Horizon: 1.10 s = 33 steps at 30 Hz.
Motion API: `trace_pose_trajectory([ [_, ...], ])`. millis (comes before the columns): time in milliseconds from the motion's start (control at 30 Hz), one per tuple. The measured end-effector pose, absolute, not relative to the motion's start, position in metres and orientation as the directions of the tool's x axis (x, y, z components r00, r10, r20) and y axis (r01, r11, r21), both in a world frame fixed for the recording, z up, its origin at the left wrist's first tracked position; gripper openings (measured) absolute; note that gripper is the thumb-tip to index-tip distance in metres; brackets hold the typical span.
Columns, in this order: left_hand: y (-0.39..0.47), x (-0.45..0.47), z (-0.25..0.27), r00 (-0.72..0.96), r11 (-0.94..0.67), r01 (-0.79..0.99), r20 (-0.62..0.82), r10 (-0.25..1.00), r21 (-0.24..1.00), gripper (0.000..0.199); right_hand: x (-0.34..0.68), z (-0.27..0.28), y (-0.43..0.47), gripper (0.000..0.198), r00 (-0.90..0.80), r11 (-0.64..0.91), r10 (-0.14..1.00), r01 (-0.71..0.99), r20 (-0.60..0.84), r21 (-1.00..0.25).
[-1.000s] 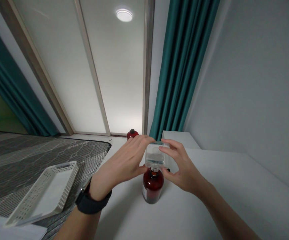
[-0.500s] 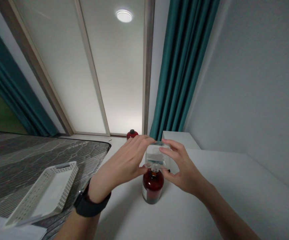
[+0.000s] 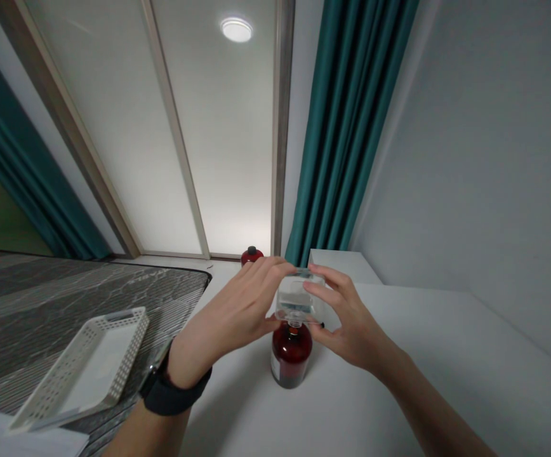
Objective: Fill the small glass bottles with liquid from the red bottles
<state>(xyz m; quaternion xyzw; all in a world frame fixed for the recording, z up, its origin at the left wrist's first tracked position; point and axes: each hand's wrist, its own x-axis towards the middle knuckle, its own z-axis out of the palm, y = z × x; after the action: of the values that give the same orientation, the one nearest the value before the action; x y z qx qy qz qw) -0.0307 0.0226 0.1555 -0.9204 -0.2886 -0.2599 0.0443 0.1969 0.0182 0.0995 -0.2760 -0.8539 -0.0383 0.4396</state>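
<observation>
Between my two hands a clear bottle (image 3: 299, 297) is held upside down, its neck pointing into the mouth of a dark red bottle (image 3: 291, 357). The red bottle stands upright on the white table and has a pale label on its left side. My left hand (image 3: 251, 301), with a black watch on the wrist, grips the clear bottle's left side, thumb low near the neck. My right hand (image 3: 345, 311) holds the right side with fingers and thumb. A small black thing (image 3: 322, 325) shows by the right thumb; its kind is unclear.
Behind my left hand stands another red bottle (image 3: 251, 255) with a black cap. A white box (image 3: 345, 265) is at the table's back. On the left, a white perforated basket (image 3: 85, 365) and white paper (image 3: 23, 438) lie on a grey patterned surface (image 3: 113, 285). Beyond are green curtains (image 3: 346, 127).
</observation>
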Motion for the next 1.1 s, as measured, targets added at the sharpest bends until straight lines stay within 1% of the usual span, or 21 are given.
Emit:
trace_pose_trajectory([
  [167,0.0232,-0.0308,0.1537,0.690,-0.828,0.558,0.517,0.506,0.066,0.051,0.1970,0.1003,0.0179,0.066,-0.462,0.845,0.430,0.509,0.776,-0.165],
  [367,0.0226,-0.0304,0.1548,0.705,-0.830,0.556,0.504,0.498,0.042,0.050,0.1972,0.1012,0.0174,0.062,-0.474,0.847,0.410,0.515,0.780,-0.132],
  [633,0.0221,-0.0297,0.1551,0.698,-0.831,0.555,0.526,0.487,0.033,0.049,0.1969,0.1025,0.0173,0.067,-0.473,0.843,0.395,0.528,0.788,-0.105],
  [1100,0.0181,-0.0288,0.1582,0.708,-0.825,0.566,0.511,0.487,0.002,0.052,0.1968,0.1039,0.0158,0.065,-0.486,0.839,0.367,0.541,0.793,-0.057],
])
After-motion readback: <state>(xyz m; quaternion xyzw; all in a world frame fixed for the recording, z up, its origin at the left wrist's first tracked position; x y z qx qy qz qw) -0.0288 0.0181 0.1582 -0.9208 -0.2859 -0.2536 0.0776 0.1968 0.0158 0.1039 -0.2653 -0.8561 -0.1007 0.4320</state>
